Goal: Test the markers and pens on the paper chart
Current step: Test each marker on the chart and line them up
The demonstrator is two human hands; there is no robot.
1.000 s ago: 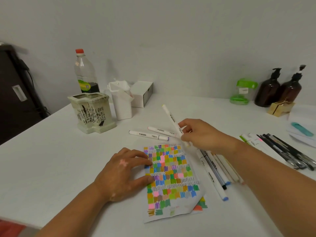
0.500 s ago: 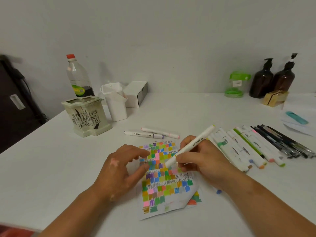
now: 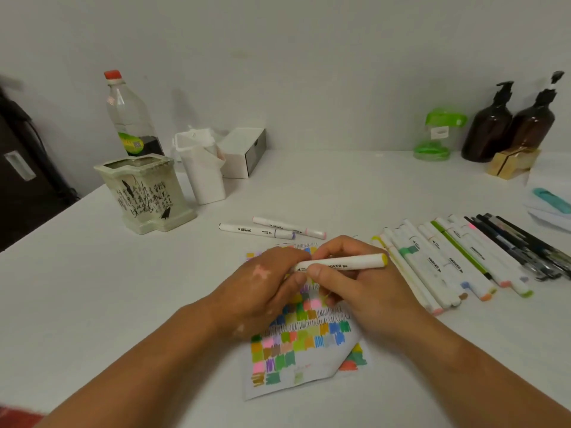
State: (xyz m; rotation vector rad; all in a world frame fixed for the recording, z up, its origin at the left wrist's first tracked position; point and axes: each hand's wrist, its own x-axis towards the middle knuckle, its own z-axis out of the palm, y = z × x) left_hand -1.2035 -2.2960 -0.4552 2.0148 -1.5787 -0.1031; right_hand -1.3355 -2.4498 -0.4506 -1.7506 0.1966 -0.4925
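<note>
Table (image 3: 340,186): chart (image 3: 309,338) mostly filled, lol.
Hands: marker (image 3: 349,263) gripped by right hand (image 3: 367,291), end pinched by left hand (image 3: 262,291).
Todo: marker row (image 3: 448,267), probably.

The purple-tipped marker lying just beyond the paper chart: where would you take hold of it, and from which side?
Pinch the purple-tipped marker at its white barrel, left of the middle, coming down from above. It lies flat on the table, so only top and sides are free, and the pink-tipped marker crowds its right end. The left hand and right hand hold the yellow-tipped marker.
</note>
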